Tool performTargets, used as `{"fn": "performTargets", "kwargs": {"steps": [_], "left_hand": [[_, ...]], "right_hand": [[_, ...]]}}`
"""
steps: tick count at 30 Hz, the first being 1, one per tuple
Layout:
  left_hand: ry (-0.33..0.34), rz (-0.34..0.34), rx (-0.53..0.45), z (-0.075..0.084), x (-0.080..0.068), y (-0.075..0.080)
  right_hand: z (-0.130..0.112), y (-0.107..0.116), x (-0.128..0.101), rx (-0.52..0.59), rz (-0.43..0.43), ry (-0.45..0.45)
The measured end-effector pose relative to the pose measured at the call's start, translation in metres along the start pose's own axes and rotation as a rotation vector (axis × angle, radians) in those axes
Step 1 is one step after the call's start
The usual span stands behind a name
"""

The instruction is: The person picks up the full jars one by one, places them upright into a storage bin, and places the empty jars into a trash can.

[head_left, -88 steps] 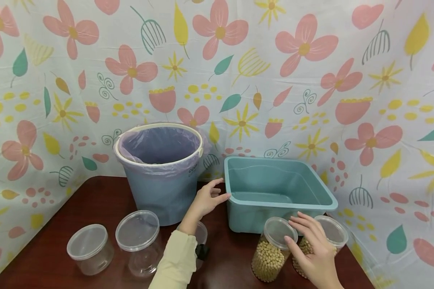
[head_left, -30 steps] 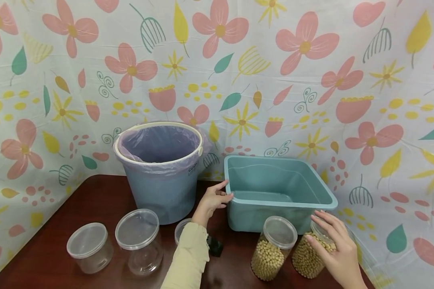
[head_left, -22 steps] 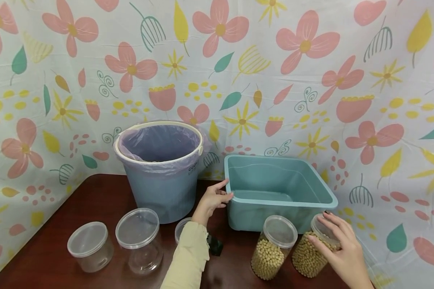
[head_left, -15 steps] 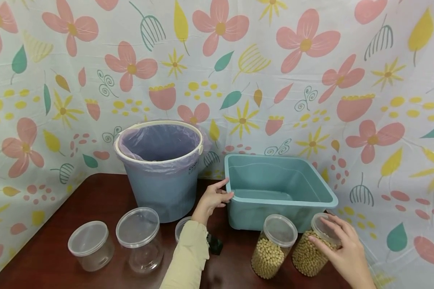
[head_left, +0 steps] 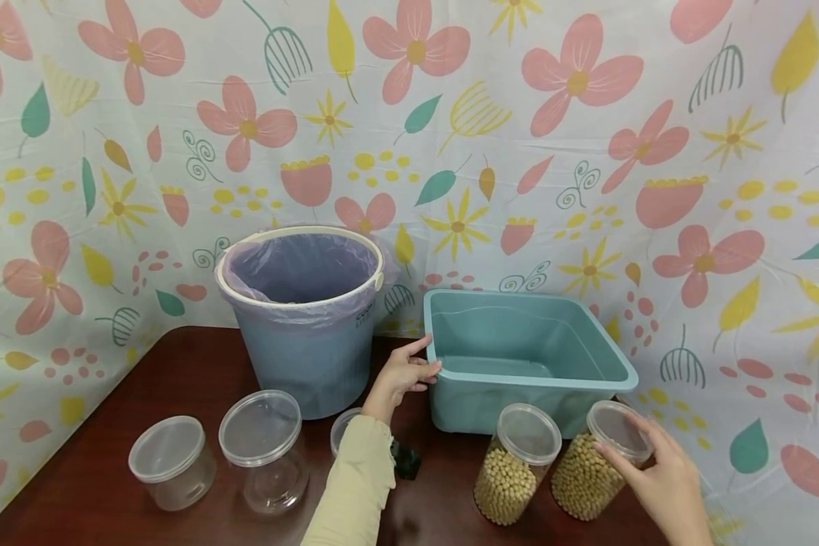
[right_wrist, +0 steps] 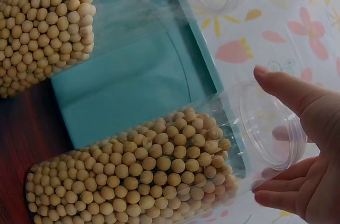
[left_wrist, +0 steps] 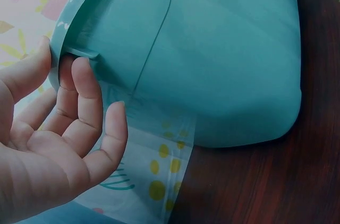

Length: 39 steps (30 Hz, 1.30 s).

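In the head view my left hand [head_left: 401,378] grips the left rim of a teal plastic basin [head_left: 519,413]. The left wrist view shows the thumb against the outer rim and fingertips curled beneath the lip. My right hand [head_left: 665,470] is around the lid of the rightmost clear jar [head_left: 590,474], which holds pale round beans. In the right wrist view its thumb [right_wrist: 289,88] stands off from the lid, and several fingers extend along the jar's other side. A second jar of beans [head_left: 512,478] stands upright to the left, in front of the basin.
A blue-grey bucket [head_left: 307,364] with a purple liner stands left of the basin. Two lidded clear containers [head_left: 259,440] are in front of it. Another clear container [head_left: 341,432] is partly hidden by the left sleeve. A floral curtain [head_left: 409,152] hangs behind the dark wooden table [head_left: 191,379].
My right hand has moved right, from between the two bean jars to the lid of the right one. My left hand has closed on the basin's rim. The basin and jars stay in place.
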<state>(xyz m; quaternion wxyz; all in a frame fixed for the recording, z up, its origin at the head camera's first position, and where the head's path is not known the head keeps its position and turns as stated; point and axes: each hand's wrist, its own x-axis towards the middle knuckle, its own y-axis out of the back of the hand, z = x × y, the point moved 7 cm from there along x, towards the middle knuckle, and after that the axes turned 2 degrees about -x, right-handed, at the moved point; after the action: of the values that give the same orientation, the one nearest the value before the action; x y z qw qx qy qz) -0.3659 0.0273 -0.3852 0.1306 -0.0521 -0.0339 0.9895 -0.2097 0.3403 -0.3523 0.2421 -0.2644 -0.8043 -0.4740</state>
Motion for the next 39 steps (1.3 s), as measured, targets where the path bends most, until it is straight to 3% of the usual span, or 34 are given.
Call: {"fn": "performTargets", "kwargs": {"steps": [5, 9, 17, 21, 39], "left_hand": [[0.004, 0.007, 0.019, -0.001, 0.001, 0.0], [0.012, 0.005, 0.024, -0.001, 0.0, 0.0], [0.009, 0.013, 0.03, 0.0, 0.0, 0.001], [0.013, 0.014, 0.034, -0.002, 0.002, 0.001], [0.016, 0.002, 0.036, -0.001, -0.001, 0.0]], "right_hand": [[0.002, -0.006, 0.0, 0.002, -0.041, -0.019], [0.0, -0.006, -0.002, 0.009, -0.007, -0.032], [0.004, -0.008, -0.005, 0.007, 0.004, -0.18], [0.005, -0.008, -0.006, 0.032, 0.019, -0.209], [0.004, 0.014, 0.001, 0.134, 0.291, -0.05]]}}
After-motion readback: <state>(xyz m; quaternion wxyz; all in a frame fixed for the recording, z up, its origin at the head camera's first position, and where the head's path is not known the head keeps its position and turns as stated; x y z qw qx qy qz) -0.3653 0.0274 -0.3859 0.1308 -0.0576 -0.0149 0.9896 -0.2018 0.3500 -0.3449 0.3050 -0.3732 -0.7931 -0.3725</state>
